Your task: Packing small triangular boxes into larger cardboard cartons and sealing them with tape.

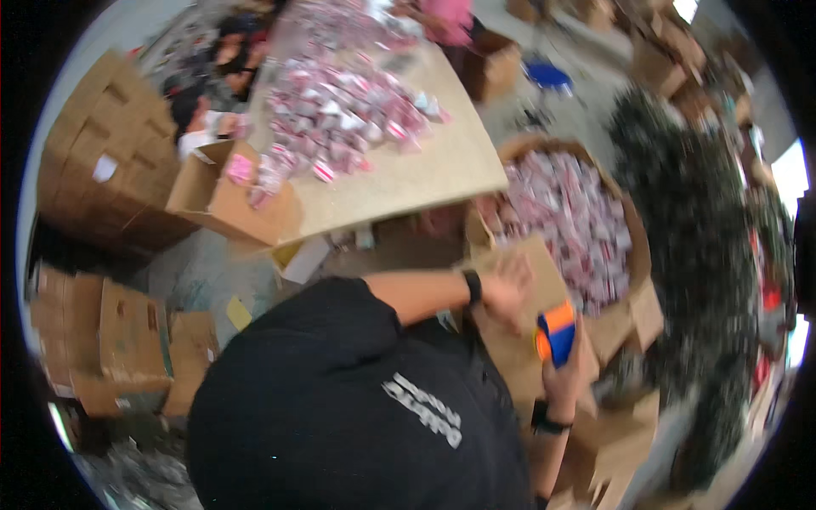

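One cardboard box (pixel 518 340) sits in front of the person, low and right of the middle, and everything else is placed from it. The left hand (pixel 507 293) lies on the box's top flap, fingers spread apart and pressed flat on the cardboard, the forearm reaching in from the left with a dark band at the wrist. The right hand (pixel 563 374) comes up from below at the box's right edge, also with a dark wristband, its fingers clamped around one orange and blue tape dispenser (pixel 557 331), which is held upright against the box top just right of the left hand. The person's black shirt (pixel 340 408) fills the space left of and below the box

Just beyond the box, up and to the right, stands one big round bin (pixel 633 246) filled with small red and white packets, too many to count. Further up and to the left of the box is one desk (pixel 442 161) carrying a loose heap of the same packets (pixel 340 110). One open cardboard box (pixel 221 200) rests at the desk's near left corner. Far left of the box stand stacked cartons (pixel 102 153), their number unclear in the blur
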Motion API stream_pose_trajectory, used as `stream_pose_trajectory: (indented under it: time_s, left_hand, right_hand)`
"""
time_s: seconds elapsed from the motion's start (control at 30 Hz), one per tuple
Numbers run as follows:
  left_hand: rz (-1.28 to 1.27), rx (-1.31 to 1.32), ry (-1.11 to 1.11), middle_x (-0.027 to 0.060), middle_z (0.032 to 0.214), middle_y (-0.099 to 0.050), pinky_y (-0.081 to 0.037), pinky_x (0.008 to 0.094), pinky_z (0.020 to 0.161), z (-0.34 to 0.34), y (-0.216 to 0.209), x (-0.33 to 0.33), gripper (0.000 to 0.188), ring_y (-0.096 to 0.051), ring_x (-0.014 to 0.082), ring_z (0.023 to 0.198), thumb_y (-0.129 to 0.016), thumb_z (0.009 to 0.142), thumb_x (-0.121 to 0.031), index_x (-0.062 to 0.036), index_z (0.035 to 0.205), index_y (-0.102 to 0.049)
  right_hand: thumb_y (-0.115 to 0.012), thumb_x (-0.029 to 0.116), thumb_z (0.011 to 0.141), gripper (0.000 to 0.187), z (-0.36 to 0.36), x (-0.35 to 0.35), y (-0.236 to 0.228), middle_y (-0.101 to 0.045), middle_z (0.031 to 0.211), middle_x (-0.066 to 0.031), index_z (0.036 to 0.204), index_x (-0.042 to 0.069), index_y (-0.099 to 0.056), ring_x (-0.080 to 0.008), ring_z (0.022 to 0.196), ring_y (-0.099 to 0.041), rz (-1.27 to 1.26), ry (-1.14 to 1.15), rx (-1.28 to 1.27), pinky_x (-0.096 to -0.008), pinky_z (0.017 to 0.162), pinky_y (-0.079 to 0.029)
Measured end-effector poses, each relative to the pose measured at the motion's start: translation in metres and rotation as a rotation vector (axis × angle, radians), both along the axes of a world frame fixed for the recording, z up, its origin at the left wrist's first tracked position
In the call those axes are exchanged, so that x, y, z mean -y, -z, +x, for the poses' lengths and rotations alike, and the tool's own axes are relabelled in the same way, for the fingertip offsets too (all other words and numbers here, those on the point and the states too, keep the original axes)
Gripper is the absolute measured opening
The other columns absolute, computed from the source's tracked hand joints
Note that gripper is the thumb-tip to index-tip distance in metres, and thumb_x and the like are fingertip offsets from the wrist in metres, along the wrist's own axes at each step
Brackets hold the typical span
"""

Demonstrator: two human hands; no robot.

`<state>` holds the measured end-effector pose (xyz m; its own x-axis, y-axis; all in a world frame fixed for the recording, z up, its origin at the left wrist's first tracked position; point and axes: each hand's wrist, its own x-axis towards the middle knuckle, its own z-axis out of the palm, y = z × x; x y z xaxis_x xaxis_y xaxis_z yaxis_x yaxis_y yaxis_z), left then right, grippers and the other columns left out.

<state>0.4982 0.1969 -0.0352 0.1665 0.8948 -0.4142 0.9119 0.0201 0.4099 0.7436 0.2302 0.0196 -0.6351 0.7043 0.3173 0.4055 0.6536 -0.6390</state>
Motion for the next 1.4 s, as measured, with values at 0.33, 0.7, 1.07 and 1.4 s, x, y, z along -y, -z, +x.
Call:
stream_pose_trajectory:
  time_s: [0.33, 0.7, 1.07, 1.4]
  left_hand:
    - [-0.224, 1.012, -0.564, 0.0028, 0.093, -0.069, -0.050, 0.0296, 0.076, -0.013, -0.044, -0.008, 0.050, -0.063, 0.0123, 0.086, -0.053, 0.101, -0.052, -0.0051, 0.110, -0.069]
    - [-0.728, 1.676, -0.814, 0.0037, 0.097, -0.069, -0.055, 0.0278, 0.079, -0.008, -0.026, 0.006, 0.025, -0.064, 0.0143, 0.089, -0.064, 0.099, -0.025, -0.0031, 0.110, -0.067]
    - [-0.193, 1.219, -0.516, -0.0012, 0.068, -0.063, -0.045, 0.0256, 0.055, -0.012, 0.019, -0.010, 0.020, -0.058, 0.0089, 0.061, -0.059, 0.097, -0.010, -0.0047, 0.081, -0.069]
    - [0.380, 0.273, -0.721, 0.0159, 0.075, -0.070, -0.052, 0.0382, 0.068, -0.174, 0.016, -0.005, 0.017, -0.066, 0.0233, 0.070, -0.069, 0.086, -0.017, -0.0005, 0.087, -0.073]
  right_hand:
    - [-0.068, 0.004, 0.070, 0.086, -0.001, 0.003, -0.004, -0.057, 0.096, -0.0171, 0.151, 0.015, -0.043, -0.0356, 0.088, -0.061, -0.032, 0.033, 0.067, -0.0420, 0.079, -0.052]
    - [-0.080, 0.025, 0.078, 0.079, -0.010, 0.005, -0.024, -0.060, 0.095, -0.0164, 0.150, 0.020, -0.047, -0.0336, 0.085, -0.064, -0.102, -0.027, 0.148, -0.0422, 0.077, -0.053]
    - [-0.078, 0.021, 0.078, 0.079, -0.028, 0.005, -0.039, -0.058, 0.095, -0.0179, 0.151, 0.023, -0.045, -0.0354, 0.086, -0.063, -0.096, -0.060, 0.247, -0.0440, 0.079, -0.053]
    - [-0.071, 0.020, 0.080, 0.068, -0.048, -0.013, -0.057, -0.061, 0.095, -0.0209, 0.145, 0.024, -0.052, -0.0380, 0.086, -0.065, -0.161, -0.191, 0.447, -0.0446, 0.079, -0.053]
